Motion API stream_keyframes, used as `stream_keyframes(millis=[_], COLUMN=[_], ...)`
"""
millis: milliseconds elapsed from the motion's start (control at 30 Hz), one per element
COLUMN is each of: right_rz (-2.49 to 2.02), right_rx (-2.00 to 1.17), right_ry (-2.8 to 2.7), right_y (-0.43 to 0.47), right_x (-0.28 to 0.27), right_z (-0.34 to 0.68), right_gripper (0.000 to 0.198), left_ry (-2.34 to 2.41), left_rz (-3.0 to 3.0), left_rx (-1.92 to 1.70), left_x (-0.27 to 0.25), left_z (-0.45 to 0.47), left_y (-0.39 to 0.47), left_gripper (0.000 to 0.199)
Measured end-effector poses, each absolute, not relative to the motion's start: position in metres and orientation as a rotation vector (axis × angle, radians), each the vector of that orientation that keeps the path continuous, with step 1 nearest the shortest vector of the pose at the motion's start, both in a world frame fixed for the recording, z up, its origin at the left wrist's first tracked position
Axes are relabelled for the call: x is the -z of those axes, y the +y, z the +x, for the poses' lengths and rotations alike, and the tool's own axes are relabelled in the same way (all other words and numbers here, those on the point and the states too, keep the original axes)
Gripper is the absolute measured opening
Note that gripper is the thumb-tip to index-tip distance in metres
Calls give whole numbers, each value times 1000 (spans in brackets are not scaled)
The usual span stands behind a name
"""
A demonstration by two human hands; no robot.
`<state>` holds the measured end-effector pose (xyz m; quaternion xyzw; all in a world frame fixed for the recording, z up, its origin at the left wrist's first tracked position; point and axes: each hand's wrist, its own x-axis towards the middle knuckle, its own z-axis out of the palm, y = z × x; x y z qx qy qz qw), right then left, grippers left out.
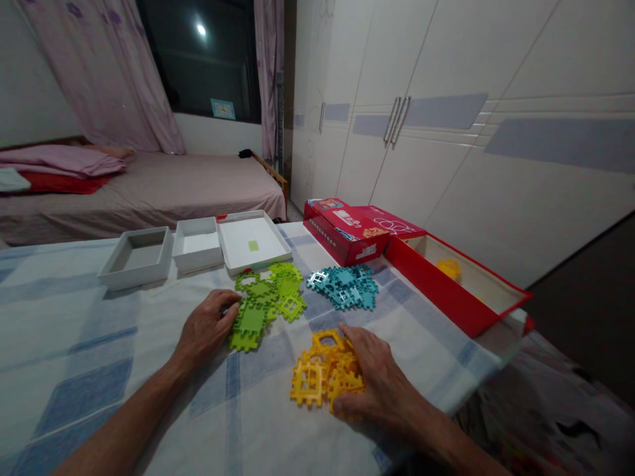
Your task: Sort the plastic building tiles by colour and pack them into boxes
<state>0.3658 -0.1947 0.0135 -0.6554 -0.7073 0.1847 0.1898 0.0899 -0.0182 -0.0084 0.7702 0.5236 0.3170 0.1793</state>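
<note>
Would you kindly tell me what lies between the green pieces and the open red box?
In the head view, teal pieces lie on the tablecloth between the green pieces and the open red box.

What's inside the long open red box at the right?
In the red box, at least one yellow piece shows, plus a bit of yellow at the near wall. That wall hides much of the floor; anything lower there can't be seen.

Dim lighting; bright reflection (201, 30) in window (208, 69) beyond left hand (206, 324); glare on teal tiles (345, 280) beyond right hand (380, 373).
</note>
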Motion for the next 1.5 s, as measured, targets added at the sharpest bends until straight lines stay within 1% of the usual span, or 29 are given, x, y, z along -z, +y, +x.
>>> stream_keyframes(millis=[133,233,400,467,600,667,700,800,933,1000,1167,1300,1333,1400,1433,1500], right_rz=[-1727,-1637,-1733,-1760,-1719,-1667,-1656,-1686,-1774,-1873,-2075,-2113,-2090,-2016,-1972,-1822], right_rx=[-576,-602,-646,-658,-851,-869,-825,-552,-119,18,159,277,272,148,34,-319], right_ry=[-1867,-1804,-1688,-1640,-1431,-1320,-1272,-1123,-929,-875,-796,-930,-1009,-1238,-1374,-1731], right_y=[-199,-201,-197,-196,-192,-186,-182,-165,-139,-128,-118,-120,-122,-128,-132,-143], right_x=[-13,-11,-16,-18,-25,-34,-41,-67,-100,-109,-107,-91,-85,-73,-67,-54], right_z=[360,358,361,362,374,392,405,458,543,581,629,599,581,533,505,448], right_gripper=[68,57,41,39,41,43,46,58,55,51,49,49,45,34,29,25], left_ry=[1481,1483,1471,1473,1483,1474,1469,1474,1472,1466,1471,1467,1464,1463,1465,1469], left_rz=[2191,2190,2194,2195,2191,2196,2198,2189,2191,2200,2197,2204,2203,2197,2195,2192], left_rx=[-898,-900,-907,-908,-894,-902,-910,-926,-929,-930,-946,-942,-939,-930,-922,-908], left_x=[9,9,11,12,12,13,13,12,13,14,14,14,14,14,15,15], left_z=[90,90,89,89,89,89,89,89,89,88,89,88,88,88,88,89], left_y=[-18,-19,-18,-17,-16,-16,-16,-16,-15,-15,-15,-14,-14,-14,-14,-14], left_gripper=[35,34,33,33,33,33,33,34,34,34,34,33,33,33,34,34])
